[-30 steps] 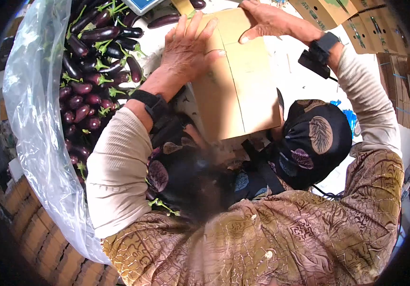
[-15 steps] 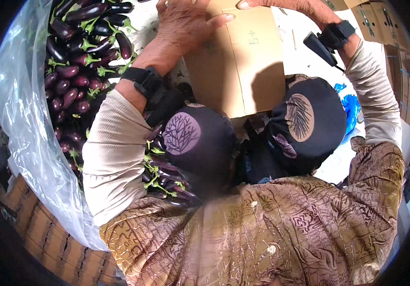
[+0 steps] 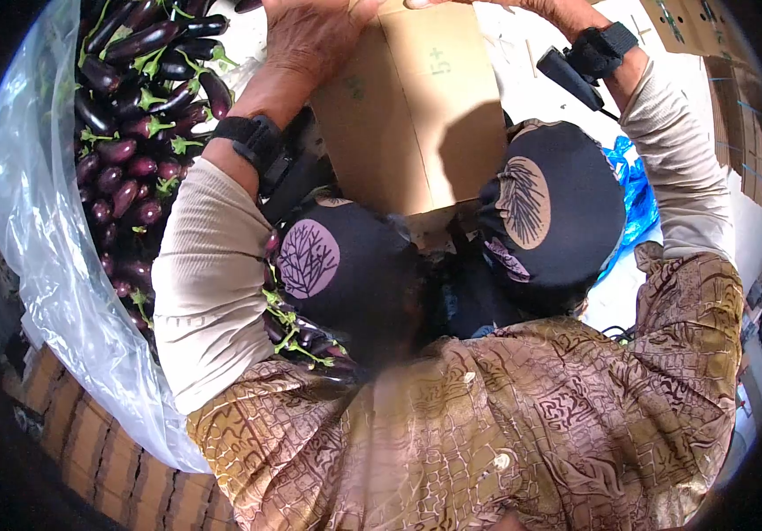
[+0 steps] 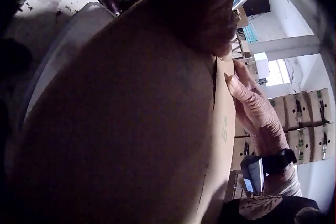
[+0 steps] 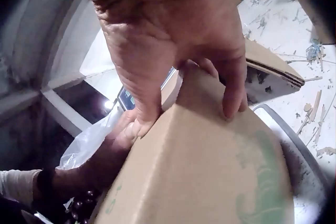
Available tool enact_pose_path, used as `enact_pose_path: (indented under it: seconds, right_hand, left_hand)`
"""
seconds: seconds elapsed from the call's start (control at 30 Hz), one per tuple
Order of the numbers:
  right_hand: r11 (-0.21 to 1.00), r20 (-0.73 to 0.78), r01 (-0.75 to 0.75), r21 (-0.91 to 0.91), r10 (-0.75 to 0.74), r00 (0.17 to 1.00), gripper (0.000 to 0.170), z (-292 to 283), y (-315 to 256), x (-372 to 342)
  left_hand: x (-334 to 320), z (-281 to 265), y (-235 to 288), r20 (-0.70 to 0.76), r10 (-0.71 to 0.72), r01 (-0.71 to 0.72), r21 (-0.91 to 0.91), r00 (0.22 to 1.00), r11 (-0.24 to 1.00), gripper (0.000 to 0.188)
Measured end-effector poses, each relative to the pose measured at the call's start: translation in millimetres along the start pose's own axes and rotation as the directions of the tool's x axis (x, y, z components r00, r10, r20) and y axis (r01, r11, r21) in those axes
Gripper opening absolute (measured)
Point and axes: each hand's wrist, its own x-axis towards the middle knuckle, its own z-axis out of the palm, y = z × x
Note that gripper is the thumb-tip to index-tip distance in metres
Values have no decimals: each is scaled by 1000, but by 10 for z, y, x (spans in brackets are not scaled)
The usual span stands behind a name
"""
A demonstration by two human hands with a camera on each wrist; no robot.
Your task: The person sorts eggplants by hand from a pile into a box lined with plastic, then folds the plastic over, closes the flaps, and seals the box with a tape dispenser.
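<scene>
A tan cardboard box [image 3: 412, 115] with a green "5+" mark stands tilted between two knees in dark patterned cloth. My left hand [image 3: 310, 40] grips its far left edge, thumb over the near face, and most of its fingers run out of the head view. In the right wrist view, my right hand [image 5: 168, 40] straddles a top edge of the box, thumb on one face and fingers on the other. Close by at that edge, my left hand also shows. In the left wrist view, my left hand is dark and partly hidden.
Many eggplants [image 3: 138, 168] lie on the left beside a clear plastic sheet [image 3: 62, 265]. A grey-rimmed tray [image 5: 296, 155] shows beside the box. Blue plastic [image 3: 633, 190] lies by the right knee. Stacked cartons [image 4: 299, 111] stand behind.
The box has turned so that its face marked "5+" shows. Both hands, still at its far end, have shifted up and partly out of the head view.
</scene>
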Motion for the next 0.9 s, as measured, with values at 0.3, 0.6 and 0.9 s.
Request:
enact_pose_path:
  seconds: [0.3, 0.6, 0.9]
  right_hand:
    - [997, 58, -78, 29, 76, 995, 98, 61, -104, -9]
    - [970, 32, 2, 244, -10, 999, 105, 113, 191, -16]
    - [765, 139, -539, -353, 613, 778, 82, 564, 1765, -2340]
  left_hand:
    - [-98, 20, -33, -36, 18, -18, -14, 999, 1000, 53]
    - [-20, 198, -168, 85, -10, 5, 57, 996, 998, 51]
    - [41, 189, -54, 115, -85, 88, -16, 990, 996, 44]
